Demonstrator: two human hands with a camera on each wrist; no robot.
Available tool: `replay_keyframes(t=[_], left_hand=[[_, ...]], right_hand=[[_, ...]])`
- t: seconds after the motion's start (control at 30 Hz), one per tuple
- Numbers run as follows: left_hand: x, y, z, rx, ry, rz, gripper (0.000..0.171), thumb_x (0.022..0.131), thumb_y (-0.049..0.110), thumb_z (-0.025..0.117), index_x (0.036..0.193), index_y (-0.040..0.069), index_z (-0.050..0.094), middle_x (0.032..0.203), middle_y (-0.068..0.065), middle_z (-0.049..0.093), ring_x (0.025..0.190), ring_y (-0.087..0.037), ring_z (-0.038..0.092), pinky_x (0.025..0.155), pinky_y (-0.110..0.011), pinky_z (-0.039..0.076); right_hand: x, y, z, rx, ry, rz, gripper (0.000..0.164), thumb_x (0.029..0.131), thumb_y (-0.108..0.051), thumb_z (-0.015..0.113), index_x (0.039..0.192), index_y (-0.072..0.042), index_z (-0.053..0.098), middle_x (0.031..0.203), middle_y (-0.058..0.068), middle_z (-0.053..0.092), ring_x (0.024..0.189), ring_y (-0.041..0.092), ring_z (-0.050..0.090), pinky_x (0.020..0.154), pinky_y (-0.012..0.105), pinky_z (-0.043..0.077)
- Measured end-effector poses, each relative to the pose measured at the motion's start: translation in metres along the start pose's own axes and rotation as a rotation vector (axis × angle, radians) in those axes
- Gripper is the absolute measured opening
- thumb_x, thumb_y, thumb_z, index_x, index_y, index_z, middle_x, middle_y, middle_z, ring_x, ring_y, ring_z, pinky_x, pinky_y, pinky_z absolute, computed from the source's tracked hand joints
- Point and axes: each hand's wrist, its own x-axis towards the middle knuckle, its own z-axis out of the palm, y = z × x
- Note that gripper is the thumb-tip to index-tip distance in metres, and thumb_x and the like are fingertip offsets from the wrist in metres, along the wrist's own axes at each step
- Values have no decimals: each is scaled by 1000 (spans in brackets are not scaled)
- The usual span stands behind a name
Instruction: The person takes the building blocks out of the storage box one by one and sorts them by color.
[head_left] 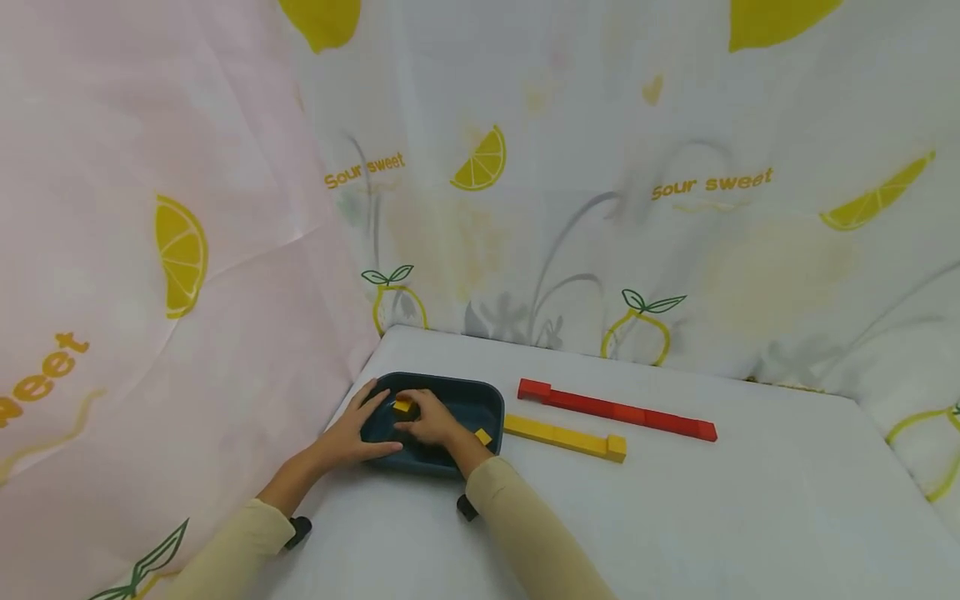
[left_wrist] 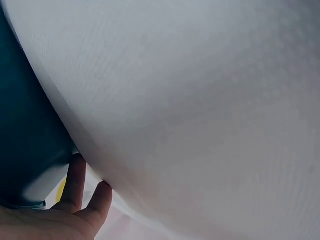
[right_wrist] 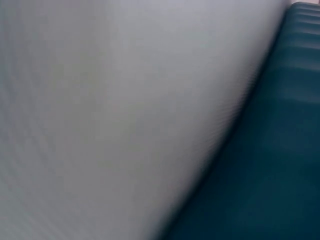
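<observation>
A dark blue tray (head_left: pixel 491 402) stands on the white table with yellow blocks inside. My right hand (head_left: pixel 433 418) reaches into it, thumb and index finger curled about a small yellow block (head_left: pixel 403 407). A second yellow block (head_left: pixel 483 437) lies at the tray's right side, beside my right wrist. My left hand (head_left: pixel 347 435) spreads its fingers along the tray's left end, fingertips at the rim. In the left wrist view, two fingers (left_wrist: pixel 76 182) show beside the tray wall (left_wrist: pixel 30 120). The right wrist view has only the tray's outside (right_wrist: pixel 270 165) and the table.
Right of the tray lies a row of yellow blocks (head_left: pixel 558 435) with a raised block at its right end. Behind it runs a longer row of red blocks (head_left: pixel 615 410), raised at its left end. Lemon-printed cloth (head_left: pixel 525 250) hangs behind and at the left.
</observation>
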Motion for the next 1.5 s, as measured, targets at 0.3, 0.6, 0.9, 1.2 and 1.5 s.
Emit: replay_keyframes(t=[0.3, 0.6, 0.9, 1.2, 1.5], left_hand=[[-8, -1, 0, 4, 23, -1, 101, 80, 53, 76, 156, 11, 27, 165, -18, 3, 146, -49, 18, 106, -74, 29], [-10, -3, 7, -12, 4, -14, 99, 80, 54, 76, 156, 12, 28, 165, -18, 2, 145, -49, 19, 105, -74, 30], [-3, -2, 7, -30, -1, -26, 100, 78, 54, 77, 156, 15, 28, 166, -15, 0, 145, -46, 19, 106, -74, 28], [-4, -4, 6, -14, -4, -9, 100, 80, 52, 76, 157, 12, 26, 165, -18, 0, 145, -48, 18, 106, -75, 27], [-6, -4, 7, -21, 6, -5, 99, 81, 52, 76, 157, 12, 26, 165, -18, 1, 146, -49, 17, 106, -75, 27]], right_hand=[[-2, -2, 7, -117, 0, -40, 38, 88, -23, 77, 123, -18, 62, 122, 2, 59, 102, 12, 56, 96, 29, 49], [-8, 5, 11, -131, 29, 48, 37, 80, -20, 83, 109, -17, 61, 109, 0, 60, 95, 12, 55, 90, 28, 50], [-3, 8, 5, -175, 25, 61, 43, 86, -26, 78, 124, -10, 65, 113, 2, 65, 91, 11, 55, 87, 24, 51], [-3, 8, 6, -141, 48, 11, 44, 86, -22, 78, 128, -14, 65, 117, 3, 67, 91, 10, 56, 83, 21, 50], [-7, 6, 10, -151, 46, -10, 43, 86, -24, 78, 127, -14, 67, 110, 3, 66, 87, 9, 54, 79, 20, 50]])
